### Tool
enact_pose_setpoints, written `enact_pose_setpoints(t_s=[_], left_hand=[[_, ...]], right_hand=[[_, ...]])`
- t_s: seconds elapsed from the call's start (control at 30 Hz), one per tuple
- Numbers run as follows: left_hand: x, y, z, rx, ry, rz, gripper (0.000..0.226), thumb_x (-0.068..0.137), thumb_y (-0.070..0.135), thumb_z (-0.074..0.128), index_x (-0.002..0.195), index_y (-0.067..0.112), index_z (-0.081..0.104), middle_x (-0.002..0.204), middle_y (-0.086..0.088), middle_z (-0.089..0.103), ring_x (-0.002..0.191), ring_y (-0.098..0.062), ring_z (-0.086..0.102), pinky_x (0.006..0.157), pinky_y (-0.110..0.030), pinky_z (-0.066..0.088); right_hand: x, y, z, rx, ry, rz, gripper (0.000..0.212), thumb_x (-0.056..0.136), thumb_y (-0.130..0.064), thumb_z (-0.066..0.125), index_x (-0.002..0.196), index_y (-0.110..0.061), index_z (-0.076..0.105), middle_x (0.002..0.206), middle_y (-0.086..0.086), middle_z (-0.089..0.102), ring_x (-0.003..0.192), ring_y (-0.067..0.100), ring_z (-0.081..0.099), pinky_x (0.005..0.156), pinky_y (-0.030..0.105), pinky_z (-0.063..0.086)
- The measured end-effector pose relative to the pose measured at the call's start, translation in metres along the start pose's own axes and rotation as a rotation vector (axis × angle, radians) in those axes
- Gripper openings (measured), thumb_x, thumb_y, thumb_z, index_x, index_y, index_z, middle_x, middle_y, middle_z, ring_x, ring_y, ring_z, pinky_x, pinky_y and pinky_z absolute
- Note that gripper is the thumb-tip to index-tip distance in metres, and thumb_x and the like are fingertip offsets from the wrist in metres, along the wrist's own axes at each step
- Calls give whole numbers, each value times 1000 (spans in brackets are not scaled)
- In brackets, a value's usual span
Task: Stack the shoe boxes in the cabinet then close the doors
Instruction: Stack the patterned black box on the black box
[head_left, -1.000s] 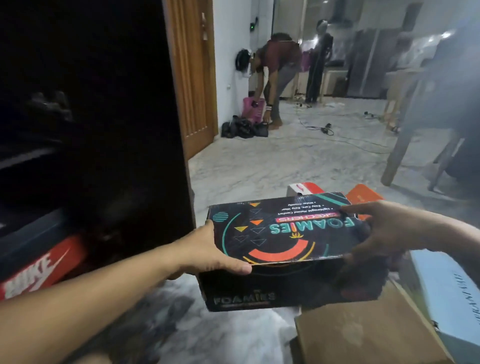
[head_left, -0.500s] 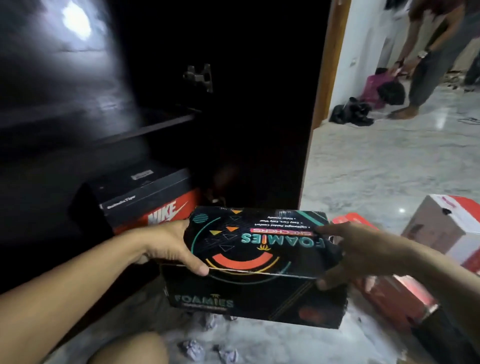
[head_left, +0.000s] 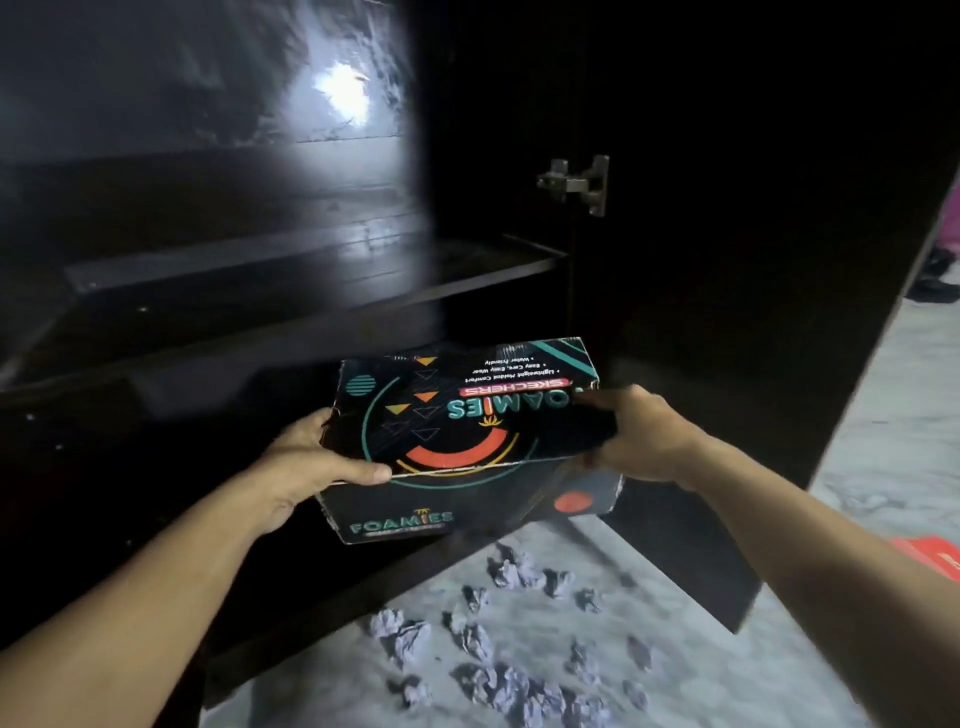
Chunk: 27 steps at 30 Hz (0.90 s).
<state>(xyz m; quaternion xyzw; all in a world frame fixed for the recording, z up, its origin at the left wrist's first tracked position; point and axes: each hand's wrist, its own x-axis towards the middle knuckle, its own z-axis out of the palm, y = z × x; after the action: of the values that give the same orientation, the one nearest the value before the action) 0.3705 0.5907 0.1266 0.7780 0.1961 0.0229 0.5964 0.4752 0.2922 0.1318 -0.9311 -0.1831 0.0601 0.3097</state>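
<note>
Because the black shoe box (head_left: 467, 431) is wider than one palm, it is carried by its two short ends: the left hand (head_left: 306, 467) grips the near-left corner, thumb laid over the lid edge and fingers curled underneath, while the right hand (head_left: 636, 434) clamps the opposite end, fingers bent over the lid. The box hangs level between the hands, lid up, just in front of the dark cabinet (head_left: 311, 291), whose shelf lies beyond the fingertips. Crumpled paper (head_left: 498, 649) litters the floor (head_left: 857, 519) below the wrists; the open door (head_left: 727, 312) stands beyond the right hand
</note>
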Motion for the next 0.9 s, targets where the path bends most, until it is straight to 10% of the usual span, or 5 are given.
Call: enact_pose_setpoints(t_s=[0.13, 0.3, 0.67, 0.9], left_hand=[[28, -3, -17, -113, 53, 17, 76, 68, -11, 77, 133, 22, 53, 112, -5, 69, 87, -13, 66, 68, -29, 53], [63, -8, -30, -141, 171, 70, 89, 65, -12, 79, 138, 27, 45, 107, 3, 66, 109, -20, 60, 105, -44, 44], [110, -8, -32, -107, 377, 93, 98, 63, 14, 89, 146, 15, 36, 151, -8, 39, 134, -24, 43, 101, -30, 39], [130, -5, -14, -89, 549, 112, 97, 62, 28, 89, 144, 15, 40, 141, -13, 51, 124, -27, 53, 101, -35, 45]], right_hand=[[48, -27, 13, -43, 61, -8, 51, 79, -17, 76, 128, -24, 64, 118, 8, 64, 113, 26, 60, 93, 29, 47], [93, -40, 33, 46, 130, 15, 43, 84, -15, 68, 126, -21, 63, 115, 9, 63, 105, 26, 60, 85, 29, 49], [150, -54, 85, 16, 565, -75, 40, 79, -5, 49, 108, -17, 74, 120, 11, 66, 117, 36, 55, 93, 42, 51], [162, -81, 134, -259, 348, -223, 76, 87, 1, 41, 156, -17, 14, 160, 22, -12, 146, 45, -12, 119, 50, 19]])
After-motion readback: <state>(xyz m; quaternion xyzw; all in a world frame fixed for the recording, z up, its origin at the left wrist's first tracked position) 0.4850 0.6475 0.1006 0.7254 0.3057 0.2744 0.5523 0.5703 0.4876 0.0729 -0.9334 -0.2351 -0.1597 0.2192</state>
